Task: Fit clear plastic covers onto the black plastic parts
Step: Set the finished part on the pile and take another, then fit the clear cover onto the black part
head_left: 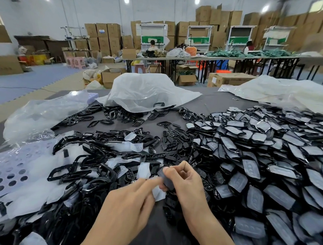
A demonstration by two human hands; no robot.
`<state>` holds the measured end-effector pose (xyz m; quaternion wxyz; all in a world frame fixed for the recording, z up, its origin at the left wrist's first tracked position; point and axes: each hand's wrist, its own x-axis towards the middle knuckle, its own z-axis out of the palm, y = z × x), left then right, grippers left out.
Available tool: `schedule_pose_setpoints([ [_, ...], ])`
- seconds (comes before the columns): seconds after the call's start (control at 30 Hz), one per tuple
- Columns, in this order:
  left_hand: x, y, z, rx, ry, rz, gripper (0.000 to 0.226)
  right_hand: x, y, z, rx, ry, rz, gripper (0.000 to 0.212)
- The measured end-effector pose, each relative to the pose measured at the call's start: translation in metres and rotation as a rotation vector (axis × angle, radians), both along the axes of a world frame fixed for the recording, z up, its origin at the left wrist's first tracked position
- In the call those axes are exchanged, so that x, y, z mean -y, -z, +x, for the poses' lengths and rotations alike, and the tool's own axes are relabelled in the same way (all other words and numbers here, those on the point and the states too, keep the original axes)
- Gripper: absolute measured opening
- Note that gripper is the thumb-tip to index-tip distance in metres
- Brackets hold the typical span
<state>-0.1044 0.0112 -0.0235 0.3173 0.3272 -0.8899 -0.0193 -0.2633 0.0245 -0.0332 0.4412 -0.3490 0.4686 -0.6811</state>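
Note:
My right hand (183,182) grips a small black plastic part (167,180) with a clear cover on it, thumb and fingers curled round it. My left hand (133,198) reaches in from the left, its fingertips pinching the edge of the same piece. Under both hands lies a loose clear plastic cover (158,195). Loose black frames (90,167) and clear covers (134,146) lie scattered in front of me and to my left. A large heap of covered black parts (268,163) fills the right side of the table.
Clear plastic bags (145,91) lie at the back of the grey table (215,101), another bag (42,115) at the left. A perforated white sheet (12,172) lies at the near left. Behind are long tables, cardboard boxes and seated people.

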Motion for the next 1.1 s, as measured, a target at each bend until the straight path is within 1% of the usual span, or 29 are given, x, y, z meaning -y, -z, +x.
schedule_pose_setpoints([
  [0.07,-0.002,0.001,-0.002,0.000,0.063,-0.044,0.027,0.000,0.001,0.001,-0.044,0.018,0.011,0.031],
  [0.13,-0.003,0.000,-0.002,-0.054,0.061,-0.057,0.024,0.000,0.001,0.001,-0.037,-0.003,0.006,0.030],
  [0.2,-0.002,-0.004,0.000,-0.065,-0.007,-0.021,0.032,-0.001,-0.002,0.001,0.000,-0.027,-0.005,0.028],
  [0.27,-0.001,-0.003,0.001,-0.032,-0.041,0.002,0.038,-0.002,-0.003,0.001,-0.004,-0.007,-0.006,0.027],
  [0.37,-0.006,0.002,-0.005,-0.054,0.097,0.062,0.033,-0.002,-0.002,0.001,-0.039,0.027,0.007,0.027],
  [0.43,-0.010,0.002,-0.007,-0.090,0.138,0.056,0.029,-0.003,-0.002,0.001,-0.024,0.021,0.012,0.025],
  [0.5,-0.008,0.002,-0.005,-0.116,0.068,0.073,0.033,-0.003,-0.004,0.001,-0.023,0.019,0.001,0.025],
  [0.57,-0.004,0.000,-0.002,-0.086,-0.027,0.094,0.041,-0.004,-0.005,0.000,-0.005,0.012,-0.007,0.022],
  [0.6,-0.003,0.000,-0.001,-0.063,-0.034,0.089,0.043,-0.004,-0.005,0.000,-0.004,0.008,-0.008,0.021],
  [0.63,-0.003,0.000,0.000,-0.048,-0.013,0.087,0.043,-0.004,-0.005,0.000,-0.011,0.007,-0.007,0.021],
  [0.7,-0.002,0.000,0.001,-0.041,0.043,0.070,0.036,-0.005,-0.005,0.002,-0.045,0.010,0.000,0.025],
  [0.77,-0.002,-0.001,0.001,-0.059,0.045,0.046,0.029,-0.006,-0.006,0.003,-0.061,0.000,-0.004,0.027],
  [0.87,-0.001,-0.002,0.004,-0.056,-0.025,0.072,0.037,-0.006,-0.007,0.002,-0.030,-0.008,-0.003,0.023],
  [0.93,-0.001,0.001,0.002,-0.046,0.005,0.060,0.040,-0.005,-0.005,0.001,-0.034,0.021,0.001,0.024],
  [1.03,-0.006,0.004,-0.005,-0.083,0.125,0.049,0.031,-0.004,-0.003,0.001,-0.030,0.029,0.011,0.026],
  [1.1,-0.006,0.007,-0.008,-0.141,0.108,0.038,0.029,-0.004,-0.002,0.001,-0.015,0.024,0.010,0.024],
])
